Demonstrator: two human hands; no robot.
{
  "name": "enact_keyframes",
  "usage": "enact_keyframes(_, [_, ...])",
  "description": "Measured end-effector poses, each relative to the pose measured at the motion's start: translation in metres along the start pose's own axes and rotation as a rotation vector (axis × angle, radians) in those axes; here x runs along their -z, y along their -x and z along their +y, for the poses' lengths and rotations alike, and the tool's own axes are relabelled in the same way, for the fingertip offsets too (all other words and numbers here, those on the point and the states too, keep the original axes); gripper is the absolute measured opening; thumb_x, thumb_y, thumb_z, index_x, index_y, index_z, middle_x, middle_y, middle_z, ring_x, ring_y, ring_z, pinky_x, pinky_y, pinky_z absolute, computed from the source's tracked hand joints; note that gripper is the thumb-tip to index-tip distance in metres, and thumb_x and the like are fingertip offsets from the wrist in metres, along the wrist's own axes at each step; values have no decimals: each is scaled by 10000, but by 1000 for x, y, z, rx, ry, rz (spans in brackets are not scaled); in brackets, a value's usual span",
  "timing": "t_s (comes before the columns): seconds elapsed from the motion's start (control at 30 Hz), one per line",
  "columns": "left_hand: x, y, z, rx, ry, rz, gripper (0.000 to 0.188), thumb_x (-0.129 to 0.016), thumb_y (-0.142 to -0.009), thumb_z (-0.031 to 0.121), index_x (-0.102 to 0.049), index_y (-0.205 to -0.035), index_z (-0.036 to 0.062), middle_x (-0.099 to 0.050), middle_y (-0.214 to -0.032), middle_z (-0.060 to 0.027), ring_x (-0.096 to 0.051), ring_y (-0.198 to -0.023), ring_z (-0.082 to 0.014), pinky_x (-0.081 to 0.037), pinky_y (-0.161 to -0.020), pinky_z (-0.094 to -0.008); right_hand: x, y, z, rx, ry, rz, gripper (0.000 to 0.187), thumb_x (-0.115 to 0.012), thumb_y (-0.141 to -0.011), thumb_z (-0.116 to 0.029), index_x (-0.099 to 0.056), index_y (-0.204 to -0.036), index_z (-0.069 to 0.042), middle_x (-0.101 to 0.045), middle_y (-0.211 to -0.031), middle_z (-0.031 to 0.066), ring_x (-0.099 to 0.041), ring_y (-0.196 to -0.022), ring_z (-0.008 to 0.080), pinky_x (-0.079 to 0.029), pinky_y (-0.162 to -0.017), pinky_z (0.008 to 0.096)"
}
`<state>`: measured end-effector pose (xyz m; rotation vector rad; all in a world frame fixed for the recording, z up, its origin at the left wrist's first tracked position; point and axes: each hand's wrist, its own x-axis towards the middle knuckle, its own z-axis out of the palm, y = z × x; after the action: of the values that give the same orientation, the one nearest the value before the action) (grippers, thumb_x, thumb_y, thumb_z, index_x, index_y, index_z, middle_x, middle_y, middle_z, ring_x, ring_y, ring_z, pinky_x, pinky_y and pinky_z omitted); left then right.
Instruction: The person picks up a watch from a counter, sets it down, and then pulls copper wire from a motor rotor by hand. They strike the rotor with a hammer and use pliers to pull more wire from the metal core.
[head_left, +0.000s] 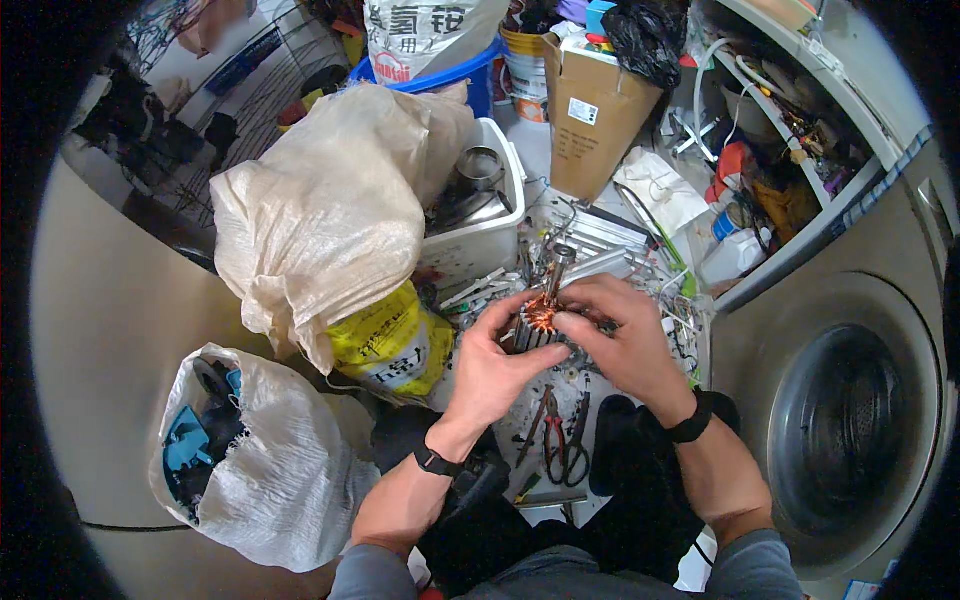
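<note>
A motor rotor [527, 335] stands upright between my hands, with a ridged metal core, bright copper windings [541, 314] and a shaft [558, 268] pointing up. My left hand [495, 368] is closed round its left side, thumb along the near side. My right hand [622, 338] grips from the right, thumb and fingers at the copper windings; its fingertips are partly hidden. On the floor just below the rotor lie red-handled pliers [553, 437] and black-handled scissors [574, 458], with another slim tool beside them.
Metal strips [605, 235] and scraps litter the floor ahead. A large beige sack [320, 210], a yellow bag [395, 345] and an open white sack [285, 470] crowd the left. Behind stand a white bin [470, 250] and a cardboard box [598, 125]; a washing machine [850, 400] is at right.
</note>
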<state>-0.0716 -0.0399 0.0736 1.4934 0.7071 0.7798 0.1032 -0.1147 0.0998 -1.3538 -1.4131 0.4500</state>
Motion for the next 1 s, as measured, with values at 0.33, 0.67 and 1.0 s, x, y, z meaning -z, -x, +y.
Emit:
enact_keyframes(0.33, [-9, 0, -5, -314, -464, 236, 575, -890, -681, 118, -634, -1183, 1, -633, -1087, -160, -634, -1030, -330, -509, -909, -407, -21, 4, -3, -19, 146, 151, 179, -755, -874, -135, -739, -984, 5, -720, -909, 161, -717, -799, 288, -560, -725, 379])
enact_keyframes(0.67, [-9, 2, 4, -441, -580, 289, 591, -874, -670, 86, -616, -1197, 11, -604, -1075, -179, -625, -987, -376, -524, -846, -434, -28, 6, -4, -204, -22, 224, 133, -711, -901, -101, -727, -954, 20, -712, -870, 136, -689, -775, 226, -541, -718, 324])
enact_keyframes(1.0, [8, 3, 12, -83, -144, 13, 578, -837, -784, 96, -599, -1303, -1, -645, -1250, -125, -625, -1109, -195, -502, -937, -330, -16, -6, 1, -295, -329, 125, 220, -667, -972, -136, -716, -1101, 35, -724, -1032, 54, -649, -905, 111, -524, -813, 274])
